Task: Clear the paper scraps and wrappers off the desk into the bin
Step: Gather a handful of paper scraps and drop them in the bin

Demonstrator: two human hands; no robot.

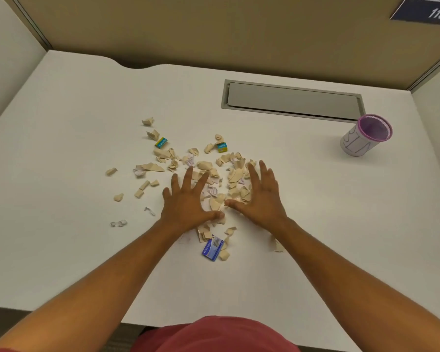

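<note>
Several torn beige paper scraps (153, 167) lie scattered over the middle of the white desk (61, 250). Among them are two small teal-and-yellow wrappers (162, 143), (221, 147) and a blue wrapper (213, 247) nearer the front edge. My left hand (187, 201) and my right hand (257, 193) lie flat on the pile with fingers spread, thumbs nearly meeting over the scraps between them. Neither hand grips anything. A small mesh bin (365, 135) with a purple rim stands at the right, well away from both hands.
A grey cable hatch (292, 101) is set into the desk behind the pile. Tan partition walls close the back and sides. Small clear plastic bits (118, 223) lie at the left of the scraps.
</note>
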